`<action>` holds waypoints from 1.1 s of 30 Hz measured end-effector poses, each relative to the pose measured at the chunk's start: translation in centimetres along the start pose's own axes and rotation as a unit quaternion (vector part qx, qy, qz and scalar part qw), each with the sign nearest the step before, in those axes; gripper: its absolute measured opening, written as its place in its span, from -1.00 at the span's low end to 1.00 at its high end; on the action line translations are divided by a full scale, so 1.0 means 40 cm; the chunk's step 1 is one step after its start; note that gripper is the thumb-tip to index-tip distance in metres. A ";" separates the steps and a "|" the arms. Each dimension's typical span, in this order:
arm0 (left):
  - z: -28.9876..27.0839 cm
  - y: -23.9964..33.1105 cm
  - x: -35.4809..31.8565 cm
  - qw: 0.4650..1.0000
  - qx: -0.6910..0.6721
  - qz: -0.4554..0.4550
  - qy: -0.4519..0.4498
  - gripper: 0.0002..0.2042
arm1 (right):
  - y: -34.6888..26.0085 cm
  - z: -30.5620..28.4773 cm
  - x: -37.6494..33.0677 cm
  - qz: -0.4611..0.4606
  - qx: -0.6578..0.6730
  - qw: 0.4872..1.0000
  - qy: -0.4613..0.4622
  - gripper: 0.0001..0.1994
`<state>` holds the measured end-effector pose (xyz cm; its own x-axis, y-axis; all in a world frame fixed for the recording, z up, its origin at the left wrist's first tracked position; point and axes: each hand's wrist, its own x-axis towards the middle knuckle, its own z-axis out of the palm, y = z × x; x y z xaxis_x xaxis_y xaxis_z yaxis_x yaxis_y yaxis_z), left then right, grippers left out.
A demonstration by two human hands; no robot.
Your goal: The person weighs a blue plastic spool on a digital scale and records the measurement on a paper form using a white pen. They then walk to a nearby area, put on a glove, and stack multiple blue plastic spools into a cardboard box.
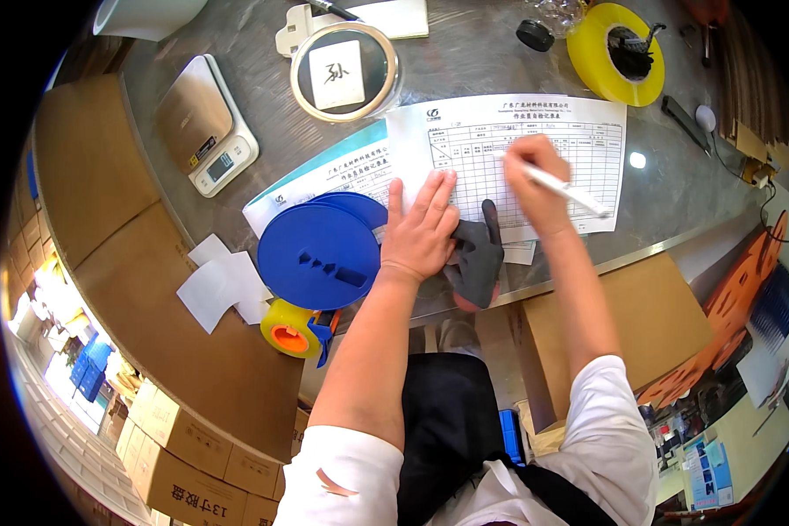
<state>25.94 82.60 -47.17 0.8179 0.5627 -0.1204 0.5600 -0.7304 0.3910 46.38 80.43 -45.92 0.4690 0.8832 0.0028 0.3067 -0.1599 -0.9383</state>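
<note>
A printed record form (pixel 587 188) with a grid lies on the grey metal table. My right hand (pixel 537 180) grips a white pen (pixel 579 195), fingers bent round it over the form's middle. My left hand (pixel 421 230) lies flat with fingers stretched out on the form's lower left edge. Beside that hand sits a dark grey glove (pixel 478 250), partly on the paper. Left of my left wrist rests a blue plastic reel (pixel 311 250), with a second blue disc beneath it. It covers part of another form (pixel 342 180) lying on a teal sheet.
Further left are a digital scale (pixel 210 140) and white paper slips (pixel 215 285). A tape dispenser (pixel 291 331) sits at the near edge. Behind stand a round lidded jar (pixel 386 66), a yellow tape roll (pixel 587 44) and a black cutter (pixel 685 123). Cardboard boxes (pixel 618 324) flank the table.
</note>
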 end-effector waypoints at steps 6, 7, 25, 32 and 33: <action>-0.002 0.003 0.004 1.000 -0.007 0.007 -0.004 -0.70 | 0.012 0.100 0.026 -0.072 -0.072 0.994 0.037 -0.88; -0.004 0.000 0.006 1.000 -0.010 0.007 -0.008 -0.71 | 0.017 0.103 0.027 -0.096 -0.093 0.990 0.044 -0.87; -0.013 -0.001 0.007 1.000 -0.020 0.009 -0.014 -0.69 | 0.019 0.109 0.032 -0.104 -0.129 0.986 0.010 -0.84; -0.009 -0.001 0.005 1.000 -0.011 0.008 -0.007 -0.69 | 0.019 0.114 0.028 -0.087 -0.124 0.988 0.023 -0.84; -0.011 0.000 0.005 1.000 -0.012 0.008 -0.008 -0.69 | 0.018 0.112 0.028 -0.088 -0.117 0.989 0.026 -0.84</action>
<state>26.05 82.89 -46.81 0.8290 0.5441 -0.1292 0.5436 -0.7296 0.4149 43.40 83.27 -48.15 0.4313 0.8834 0.1830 0.5679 -0.1083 -0.8159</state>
